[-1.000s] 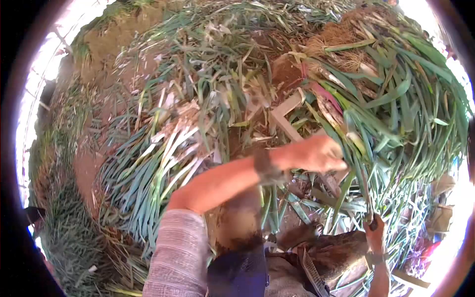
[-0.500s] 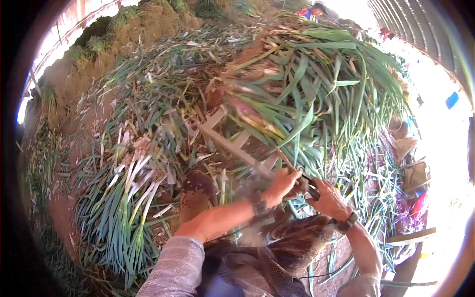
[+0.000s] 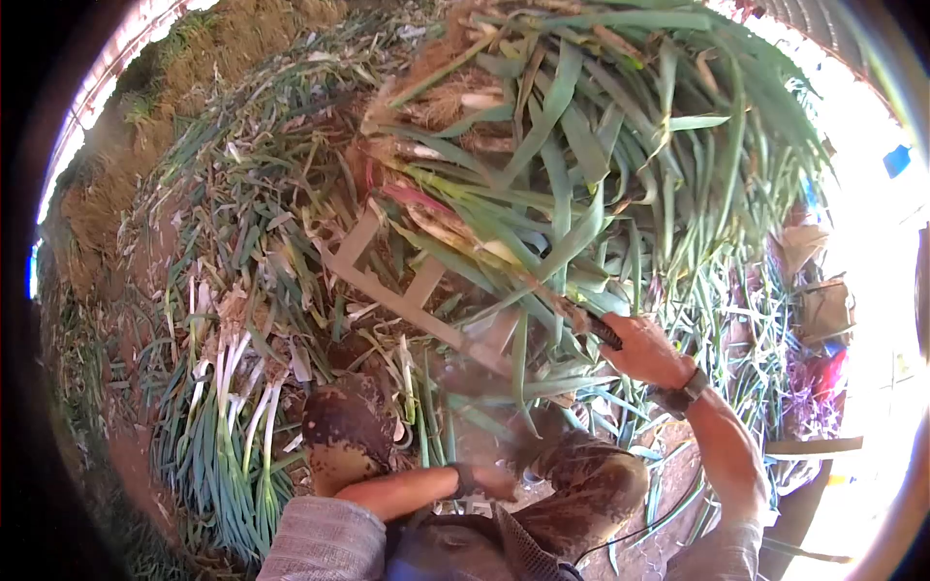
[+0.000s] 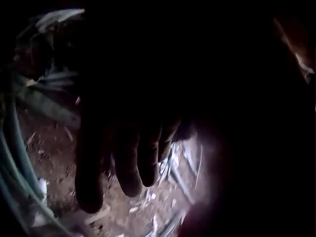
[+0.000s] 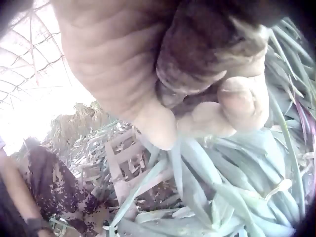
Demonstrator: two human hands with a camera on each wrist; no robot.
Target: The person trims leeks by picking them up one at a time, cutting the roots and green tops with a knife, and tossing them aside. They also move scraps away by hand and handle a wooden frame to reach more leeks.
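Note:
My right hand (image 3: 644, 351) grips the dark handle (image 3: 606, 332) of a long, thin, brownish tool that points up and left over the green onions (image 3: 581, 213). In the right wrist view its fingers (image 5: 237, 101) are curled in tightly, hiding most of what they hold. Blurred, my left hand (image 3: 492, 481) hangs low in front of my lap between the knees. In the left wrist view its fingers (image 4: 128, 168) hang nearly straight in shadow over the soil, holding nothing. A wooden frame (image 3: 397, 302) with short crosspieces lies between the knees and the onion heap.
On the left lies a bunch of green onions with white stems (image 3: 232, 378). Loose leaves and peelings (image 3: 242, 184) cover the ground around it. Beyond the right arm are a tan sack (image 3: 825, 310), a red item (image 3: 831, 376) and a board (image 3: 812, 447).
Both hands met at the tool half a second ago. Since then my left hand has drawn back down to my lap, while the right keeps the tool. The view has also shifted.

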